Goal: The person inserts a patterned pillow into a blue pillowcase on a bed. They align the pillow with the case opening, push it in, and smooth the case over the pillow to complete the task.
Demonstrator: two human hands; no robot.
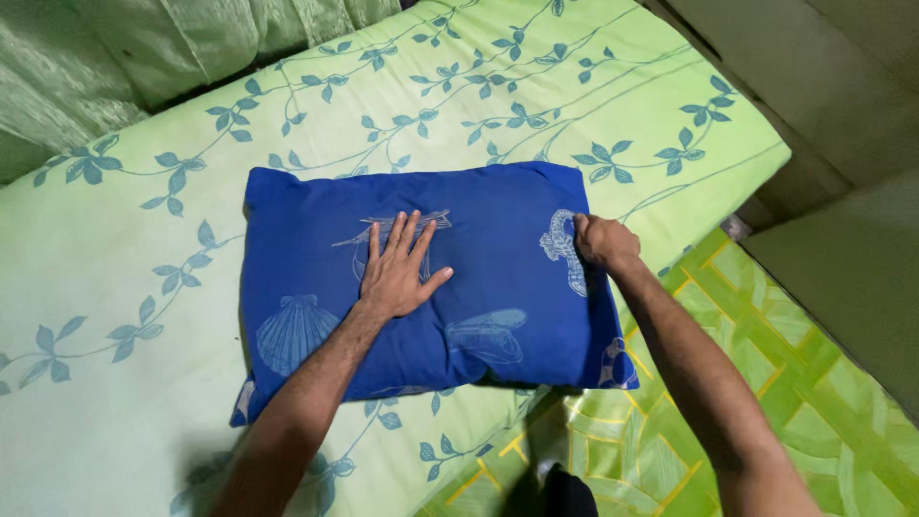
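The pillow [431,278] lies flat in the middle of the bed [115,249], its right end close to the bed's edge, with bare sheet open on its left and far sides. A rumpled green blanket [144,48] sits along the far side, well apart. Patterned green floor [766,354] runs beside the bed on the right. The pillow is deep blue with pale shell and seahorse prints. The left hand [397,268] presses flat on it, fingers spread, grip released. The right hand [603,239] seems clenched on the pillow's right end.
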